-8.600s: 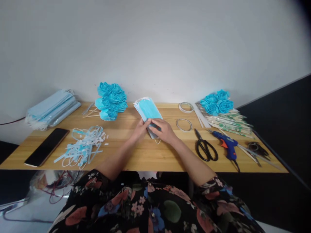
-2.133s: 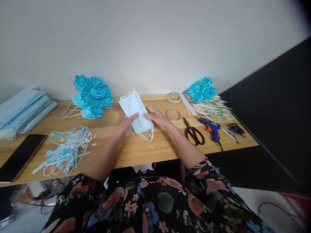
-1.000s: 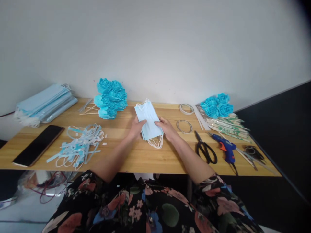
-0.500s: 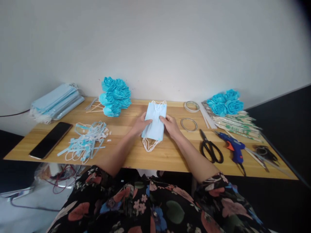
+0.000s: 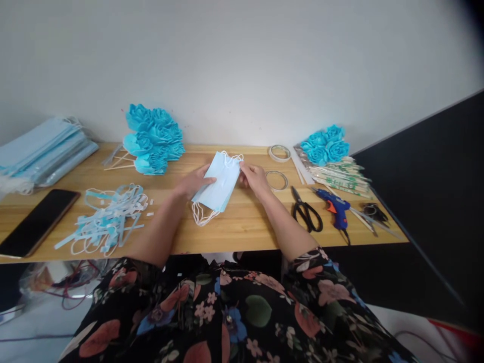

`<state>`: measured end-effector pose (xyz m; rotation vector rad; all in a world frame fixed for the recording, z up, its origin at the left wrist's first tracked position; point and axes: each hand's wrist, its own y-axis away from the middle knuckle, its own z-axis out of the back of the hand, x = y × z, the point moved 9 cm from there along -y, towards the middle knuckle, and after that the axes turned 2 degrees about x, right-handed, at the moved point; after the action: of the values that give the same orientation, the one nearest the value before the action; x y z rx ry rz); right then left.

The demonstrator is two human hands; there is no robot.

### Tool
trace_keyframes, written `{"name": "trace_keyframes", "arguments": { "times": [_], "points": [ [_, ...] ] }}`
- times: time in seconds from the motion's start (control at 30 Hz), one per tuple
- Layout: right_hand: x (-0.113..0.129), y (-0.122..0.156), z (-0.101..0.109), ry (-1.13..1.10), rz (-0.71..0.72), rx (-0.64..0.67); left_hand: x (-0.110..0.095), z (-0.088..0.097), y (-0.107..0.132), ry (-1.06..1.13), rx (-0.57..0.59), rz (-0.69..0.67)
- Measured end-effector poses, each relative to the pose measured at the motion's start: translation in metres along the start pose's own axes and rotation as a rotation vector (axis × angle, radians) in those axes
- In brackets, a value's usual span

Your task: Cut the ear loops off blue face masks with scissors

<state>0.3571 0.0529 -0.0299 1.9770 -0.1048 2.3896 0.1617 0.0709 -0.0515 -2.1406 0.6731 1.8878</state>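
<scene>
Several light-blue face masks (image 5: 216,182) lie together as a thin stack, tilted, with white ear loops at both ends. My left hand (image 5: 196,182) grips the stack's left side, its thumb across the top mask. At the upper right corner, near the ear loops, my right hand (image 5: 252,177) pinches the edge of the stack. Fingers beneath the masks are hidden. Just right of that hand lies a thin ring of tape (image 5: 277,173).
On the wooden table (image 5: 242,237) are blue flowers (image 5: 155,138), mask scraps (image 5: 113,217), a phone (image 5: 40,222) and a mask pile (image 5: 45,151) at left. At right lie black scissors (image 5: 304,209), a blue glue gun (image 5: 335,205), a tape roll (image 5: 280,153) and more blue flowers (image 5: 325,145).
The view has swung to the right. The mask stack is now tilted, and my right hand has moved from its middle right side to its upper right corner.
</scene>
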Motion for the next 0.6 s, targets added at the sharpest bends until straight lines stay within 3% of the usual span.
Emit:
{"name": "trace_keyframes", "arguments": {
  "times": [0.13, 0.27, 0.33, 0.5, 0.6],
  "points": [
    [0.010, -0.002, 0.020, 0.110, 0.106, -0.136, -0.002, 0.001, 0.001, -0.052, 0.086, 0.031],
    [0.021, -0.001, 0.026, 0.200, 0.190, -0.183, 0.001, 0.006, -0.002, -0.123, 0.115, 0.034],
    [0.031, 0.001, 0.018, 0.292, 0.314, -0.121, 0.002, 0.013, -0.006, -0.116, 0.072, 0.014],
    [0.057, 0.025, -0.030, 0.609, 0.783, 0.222, -0.001, 0.021, -0.009, 0.009, -0.006, -0.024],
    [0.065, 0.033, -0.036, 0.746, 0.853, 0.184, -0.004, 0.008, -0.005, 0.047, 0.042, -0.007]
  ]
}}
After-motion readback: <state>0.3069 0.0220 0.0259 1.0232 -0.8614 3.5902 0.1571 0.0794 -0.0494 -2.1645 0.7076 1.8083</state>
